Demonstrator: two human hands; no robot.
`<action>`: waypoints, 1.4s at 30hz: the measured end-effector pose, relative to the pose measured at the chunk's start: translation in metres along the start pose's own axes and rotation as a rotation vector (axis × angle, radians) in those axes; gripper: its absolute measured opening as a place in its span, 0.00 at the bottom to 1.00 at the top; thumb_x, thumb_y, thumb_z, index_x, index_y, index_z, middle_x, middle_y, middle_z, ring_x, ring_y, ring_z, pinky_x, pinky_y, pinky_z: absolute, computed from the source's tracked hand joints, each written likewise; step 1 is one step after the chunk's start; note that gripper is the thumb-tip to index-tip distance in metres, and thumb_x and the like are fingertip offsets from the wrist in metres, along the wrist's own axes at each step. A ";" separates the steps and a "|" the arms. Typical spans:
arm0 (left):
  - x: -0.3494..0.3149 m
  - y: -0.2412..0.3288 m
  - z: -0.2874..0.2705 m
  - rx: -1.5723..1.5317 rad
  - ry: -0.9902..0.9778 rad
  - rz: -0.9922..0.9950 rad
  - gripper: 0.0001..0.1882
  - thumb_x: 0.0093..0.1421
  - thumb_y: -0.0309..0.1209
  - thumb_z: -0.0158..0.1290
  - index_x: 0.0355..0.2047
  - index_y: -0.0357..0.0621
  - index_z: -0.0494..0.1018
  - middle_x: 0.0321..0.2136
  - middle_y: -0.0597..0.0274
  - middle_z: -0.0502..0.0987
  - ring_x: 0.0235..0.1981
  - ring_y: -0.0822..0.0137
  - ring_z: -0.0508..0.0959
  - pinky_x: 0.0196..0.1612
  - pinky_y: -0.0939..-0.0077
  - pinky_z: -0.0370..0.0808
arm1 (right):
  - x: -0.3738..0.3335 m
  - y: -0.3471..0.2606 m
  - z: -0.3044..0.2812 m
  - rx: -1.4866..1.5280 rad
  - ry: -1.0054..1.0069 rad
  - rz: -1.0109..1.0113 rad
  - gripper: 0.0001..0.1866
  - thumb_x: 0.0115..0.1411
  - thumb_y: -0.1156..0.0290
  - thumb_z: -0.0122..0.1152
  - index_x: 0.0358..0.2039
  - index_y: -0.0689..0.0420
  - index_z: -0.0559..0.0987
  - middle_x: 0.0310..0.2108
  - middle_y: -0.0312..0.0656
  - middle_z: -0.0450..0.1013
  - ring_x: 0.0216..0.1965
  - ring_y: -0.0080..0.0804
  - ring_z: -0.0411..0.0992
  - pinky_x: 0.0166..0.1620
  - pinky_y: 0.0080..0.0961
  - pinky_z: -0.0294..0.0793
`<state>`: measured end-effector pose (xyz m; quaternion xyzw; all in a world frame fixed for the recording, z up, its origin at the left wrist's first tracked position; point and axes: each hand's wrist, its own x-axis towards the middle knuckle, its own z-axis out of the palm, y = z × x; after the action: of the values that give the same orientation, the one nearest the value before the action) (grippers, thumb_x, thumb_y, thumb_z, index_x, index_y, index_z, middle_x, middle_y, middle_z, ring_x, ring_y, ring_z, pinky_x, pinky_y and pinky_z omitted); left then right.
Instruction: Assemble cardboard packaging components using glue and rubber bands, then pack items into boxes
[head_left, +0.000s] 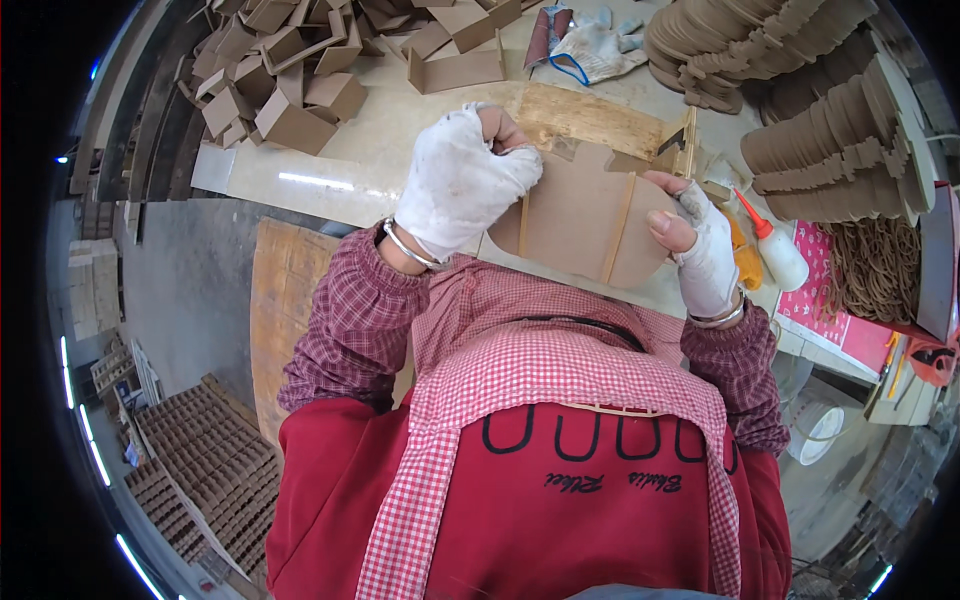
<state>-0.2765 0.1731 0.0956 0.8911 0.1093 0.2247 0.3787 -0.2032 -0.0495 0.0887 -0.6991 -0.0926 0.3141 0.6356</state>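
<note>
Between my hands is a flat brown fibreboard piece [575, 230] with rounded ends and a notched far edge. Two tan rubber bands [618, 230] run across it, one near each end. My left hand [460, 178], in a white fingerless glove, is closed at its left end, the fingers curled by the left band. At the right end my right hand [697, 240], gloved likewise, pinches the piece with the thumb on top. A wooden block or jig [590, 115] lies on the table just beyond the piece. What is under the board is hidden.
Brown angled board parts [290, 100] are heaped at the far left. Stacked notched boards [830, 150] stand at the right, near a red-tipped glue bottle [780, 255] and a pile of rubber bands [870, 270]. White work gloves [595, 50] lie at the back. A bucket [815, 430] is lower right.
</note>
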 end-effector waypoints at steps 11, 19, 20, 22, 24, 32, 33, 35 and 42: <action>0.006 -0.018 -0.007 -0.599 -0.097 -0.134 0.10 0.58 0.31 0.52 0.35 0.39 0.76 0.26 0.67 0.75 0.28 0.75 0.72 0.33 0.87 0.69 | 0.013 0.000 -0.007 0.192 -0.071 0.065 0.31 0.50 0.57 0.51 0.50 0.66 0.67 0.46 0.54 0.66 0.43 0.40 0.67 0.44 0.29 0.68; -0.024 -0.036 -0.015 -0.902 -0.075 -0.445 0.14 0.61 0.36 0.48 0.39 0.37 0.71 0.30 0.60 0.75 0.31 0.69 0.76 0.36 0.82 0.72 | 0.027 -0.020 0.010 0.446 -0.055 0.083 0.33 0.50 0.54 0.55 0.53 0.59 0.62 0.51 0.54 0.58 0.48 0.49 0.62 0.42 0.44 0.70; -0.027 -0.038 -0.016 -0.999 -0.085 -0.560 0.14 0.61 0.36 0.48 0.39 0.37 0.71 0.28 0.59 0.75 0.29 0.68 0.76 0.34 0.81 0.72 | 0.028 -0.022 0.013 0.481 -0.059 0.047 0.34 0.50 0.54 0.56 0.54 0.58 0.61 0.51 0.53 0.58 0.47 0.49 0.62 0.41 0.45 0.70; -0.033 -0.042 -0.016 -0.999 -0.120 -0.615 0.13 0.61 0.36 0.48 0.37 0.37 0.71 0.25 0.59 0.75 0.26 0.68 0.76 0.31 0.81 0.72 | 0.033 -0.024 0.019 0.490 -0.043 0.080 0.33 0.50 0.55 0.57 0.54 0.57 0.62 0.51 0.52 0.58 0.47 0.48 0.62 0.40 0.45 0.71; -0.035 -0.047 -0.015 -0.996 -0.164 -0.695 0.13 0.61 0.36 0.47 0.35 0.37 0.70 0.23 0.60 0.75 0.23 0.68 0.75 0.28 0.81 0.71 | 0.039 -0.023 0.022 0.497 -0.048 0.109 0.33 0.50 0.56 0.57 0.54 0.56 0.62 0.50 0.51 0.58 0.47 0.47 0.62 0.39 0.45 0.71; -0.038 -0.042 -0.001 -0.793 0.071 -0.576 0.07 0.59 0.30 0.50 0.28 0.40 0.73 0.16 0.65 0.72 0.14 0.74 0.70 0.18 0.86 0.65 | 0.052 -0.014 0.010 0.550 -0.084 0.099 0.32 0.50 0.56 0.57 0.54 0.54 0.62 0.49 0.51 0.58 0.47 0.50 0.62 0.32 0.43 0.76; -0.042 -0.038 0.001 -0.792 0.059 -0.574 0.07 0.59 0.30 0.50 0.28 0.40 0.73 0.16 0.65 0.72 0.14 0.74 0.70 0.18 0.86 0.65 | 0.053 -0.013 0.008 0.555 -0.074 0.097 0.32 0.50 0.56 0.57 0.54 0.54 0.62 0.49 0.51 0.58 0.47 0.50 0.62 0.32 0.43 0.76; -0.047 -0.029 0.006 -0.732 0.062 -0.471 0.04 0.57 0.25 0.50 0.31 0.39 0.73 0.16 0.66 0.71 0.15 0.77 0.69 0.19 0.87 0.65 | 0.055 -0.012 0.007 0.502 -0.034 0.063 0.32 0.50 0.55 0.57 0.53 0.54 0.62 0.49 0.52 0.57 0.48 0.51 0.62 0.34 0.42 0.75; -0.042 -0.026 0.012 -0.813 -0.244 -0.422 0.06 0.56 0.23 0.50 0.35 0.39 0.73 0.17 0.66 0.71 0.17 0.77 0.68 0.19 0.86 0.65 | 0.053 -0.005 0.008 0.499 0.021 0.060 0.32 0.49 0.54 0.58 0.53 0.54 0.63 0.52 0.55 0.56 0.50 0.51 0.59 0.39 0.43 0.72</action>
<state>-0.3080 0.1686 0.0564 0.6489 0.1460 0.0611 0.7442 -0.1647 -0.0136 0.0769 -0.5264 0.0153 0.3389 0.7797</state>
